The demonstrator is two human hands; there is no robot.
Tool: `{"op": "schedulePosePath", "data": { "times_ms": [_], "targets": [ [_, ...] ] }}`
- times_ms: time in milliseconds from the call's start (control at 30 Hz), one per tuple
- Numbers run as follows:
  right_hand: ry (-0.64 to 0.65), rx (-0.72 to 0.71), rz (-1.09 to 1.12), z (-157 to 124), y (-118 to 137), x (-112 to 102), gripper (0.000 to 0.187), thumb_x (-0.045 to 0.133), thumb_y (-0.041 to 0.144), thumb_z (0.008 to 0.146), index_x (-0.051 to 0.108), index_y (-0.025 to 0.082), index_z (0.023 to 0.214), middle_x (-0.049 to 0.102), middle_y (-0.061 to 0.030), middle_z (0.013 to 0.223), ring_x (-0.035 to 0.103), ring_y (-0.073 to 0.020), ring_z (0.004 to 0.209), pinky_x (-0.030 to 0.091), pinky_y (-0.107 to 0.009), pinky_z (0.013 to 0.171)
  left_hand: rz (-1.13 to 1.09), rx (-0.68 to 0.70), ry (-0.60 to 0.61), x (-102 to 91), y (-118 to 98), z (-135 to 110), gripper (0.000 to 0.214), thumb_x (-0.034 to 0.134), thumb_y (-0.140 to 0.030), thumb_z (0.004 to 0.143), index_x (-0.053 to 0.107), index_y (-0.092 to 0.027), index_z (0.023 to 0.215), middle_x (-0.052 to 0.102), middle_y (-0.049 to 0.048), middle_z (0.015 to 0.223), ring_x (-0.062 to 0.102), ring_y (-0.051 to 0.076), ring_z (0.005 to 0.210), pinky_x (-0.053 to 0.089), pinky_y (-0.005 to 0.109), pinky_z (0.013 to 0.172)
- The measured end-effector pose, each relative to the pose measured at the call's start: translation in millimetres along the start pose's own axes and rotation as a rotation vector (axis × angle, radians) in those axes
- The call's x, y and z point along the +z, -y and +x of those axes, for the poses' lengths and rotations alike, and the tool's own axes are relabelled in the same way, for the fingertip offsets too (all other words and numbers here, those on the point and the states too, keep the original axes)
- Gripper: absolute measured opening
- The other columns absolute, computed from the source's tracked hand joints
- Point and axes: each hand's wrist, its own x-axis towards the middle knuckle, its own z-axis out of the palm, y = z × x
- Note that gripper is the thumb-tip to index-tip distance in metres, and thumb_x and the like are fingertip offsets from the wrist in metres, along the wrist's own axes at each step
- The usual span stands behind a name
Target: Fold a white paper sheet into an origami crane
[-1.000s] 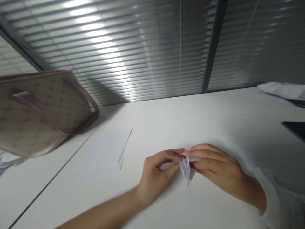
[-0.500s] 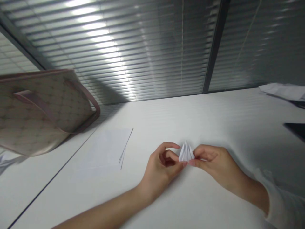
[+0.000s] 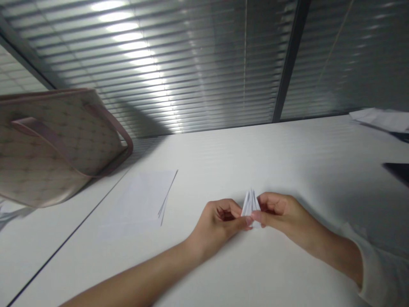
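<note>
A small folded piece of white paper stands pleated and pointed between my hands, its tip upward. My left hand pinches its lower left side between thumb and fingers. My right hand pinches the opposite side, and the two thumbs nearly meet at its base. Part of the folded paper is hidden behind my fingers. A thin stack of white paper sheets lies on the table to the left of my left hand, untouched.
A beige patterned handbag with pink trim lies at the left of the white table. Papers and a dark object sit at the right edge. Slatted blinds rise behind the table.
The folded paper has turned from tip-down to tip-up since the oldest frame. Both hands have shifted their pinch to its lower part and sit lower on the table.
</note>
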Motion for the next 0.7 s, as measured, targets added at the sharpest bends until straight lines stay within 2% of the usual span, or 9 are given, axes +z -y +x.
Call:
{"op": "schedulePosePath", "data": {
  "times_ms": [133, 300, 467, 600, 700],
  "targets": [
    [-0.033, -0.006, 0.001, 0.3, -2.6, -1.2, 0.03, 0.075, 0.042, 0.068, 0.059, 0.017, 0.063, 0.06, 0.0023, 0.062, 0.052, -0.0107, 0.059, 0.041, -0.025, 0.057, 0.005, 0.004, 0.007, 0.4, 0.6, 1.9, 0.028, 0.083, -0.033, 0.063, 0.062, -0.013, 0.064, 0.067, 0.0031, 0.066, 0.059, 0.013, 0.063, 0.043, 0.025, 0.063],
    [-0.037, 0.016, 0.007, 0.9, -2.1, 0.0, 0.028, 0.074, 0.042, 0.07, 0.061, 0.017, 0.068, 0.061, 0.0014, 0.065, 0.052, -0.0111, 0.061, 0.041, -0.025, 0.058, 0.032, 0.044, 0.017, 2.1, 1.6, 2.9, 0.028, 0.083, -0.032, 0.063, 0.063, -0.014, 0.07, 0.067, 0.0021, 0.071, 0.06, 0.013, 0.067, 0.043, 0.025, 0.065],
    [-0.042, -0.051, -0.053, -0.4, -1.5, 1.8, 0.026, 0.073, 0.042, 0.072, 0.065, 0.018, 0.074, 0.06, 0.0018, 0.066, 0.052, -0.0107, 0.06, 0.04, -0.023, 0.056, 0.078, -0.02, -0.022, -1.5, 3.3, 3.3, 0.03, 0.085, -0.033, 0.059, 0.062, -0.014, 0.059, 0.062, -0.0006, 0.059, 0.052, 0.009, 0.054, 0.036, 0.022, 0.052],
    [-0.058, -0.03, -0.052, -0.8, -1.8, 0.8, 0.031, 0.074, 0.044, 0.07, 0.06, 0.017, 0.061, 0.057, 0.0025, 0.059, 0.048, -0.0104, 0.056, 0.037, -0.024, 0.053, 0.124, -0.05, 0.024, -2.1, 0.7, 3.5, 0.029, 0.086, -0.033, 0.056, 0.064, -0.014, 0.057, 0.063, 0.0004, 0.058, 0.052, 0.01, 0.053, 0.036, 0.022, 0.051],
    [-0.065, -0.017, -0.038, -0.5, -1.1, 0.8, 0.033, 0.075, 0.044, 0.068, 0.059, 0.017, 0.059, 0.058, 0.002, 0.058, 0.049, -0.0107, 0.056, 0.038, -0.025, 0.054, 0.121, -0.021, 0.043, 0.6, -0.8, 2.2, 0.03, 0.083, -0.036, 0.061, 0.063, -0.014, 0.061, 0.063, 0.0, 0.06, 0.052, 0.01, 0.054, 0.036, 0.022, 0.053]
  ]
}}
